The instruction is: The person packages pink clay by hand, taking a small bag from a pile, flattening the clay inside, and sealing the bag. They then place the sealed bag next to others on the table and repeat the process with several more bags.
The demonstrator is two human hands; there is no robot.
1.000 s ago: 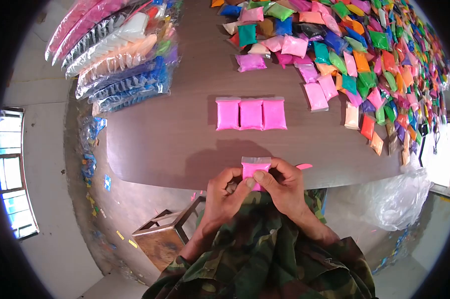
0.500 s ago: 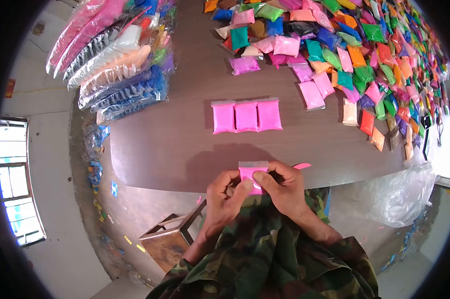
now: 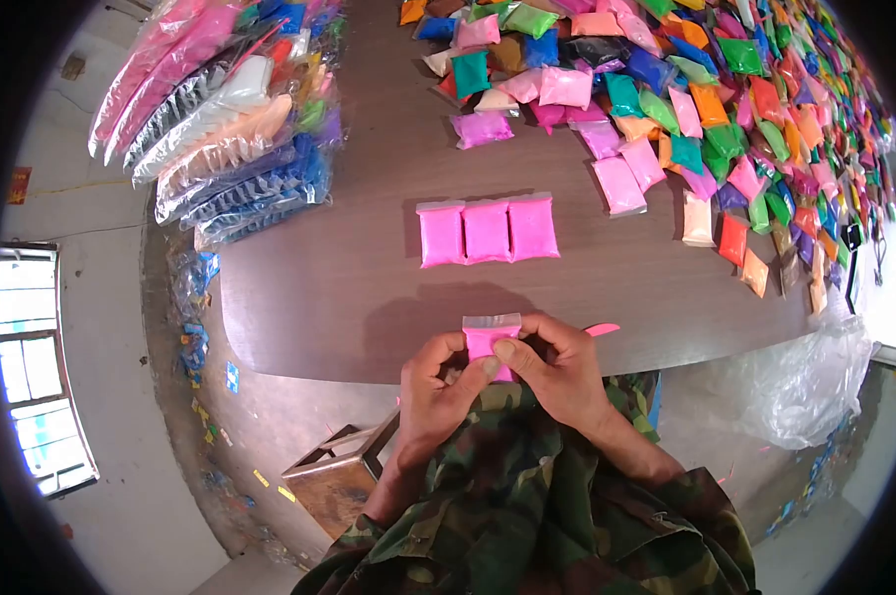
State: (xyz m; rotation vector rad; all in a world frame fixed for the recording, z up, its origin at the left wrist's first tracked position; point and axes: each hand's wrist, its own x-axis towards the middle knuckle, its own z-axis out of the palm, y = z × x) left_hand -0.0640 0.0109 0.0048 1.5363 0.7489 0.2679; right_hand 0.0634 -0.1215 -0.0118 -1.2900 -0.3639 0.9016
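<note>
Between my two hands, just over the table's near edge, is a small pink packet (image 3: pixel 492 340) with a clear strip along its top. My left hand (image 3: pixel 440 385) grips its left side, thumb on the front. My right hand (image 3: pixel 557 369) is closed on the right side, its thumb pressed to the packet's face. Farther up the table (image 3: pixel 299 297), three pink packets lie side by side in a row: a left one (image 3: pixel 441 236), a middle one (image 3: pixel 487 234) and a right one (image 3: pixel 534 230). A flat pink object (image 3: pixel 602 329) lies beside my right hand, partly hidden.
A large heap of small coloured packets (image 3: pixel 706 109) covers the table's far right. Clear bags of stacked packets (image 3: pixel 230 129) lie at the far left. A wooden stool (image 3: pixel 339 481) stands below on the left, and a clear plastic bag (image 3: pixel 805 392) is on the right.
Both hands and the held packet have shifted slightly left in the view. The grip looks the same, and the row of three packets stays in place on the table.
</note>
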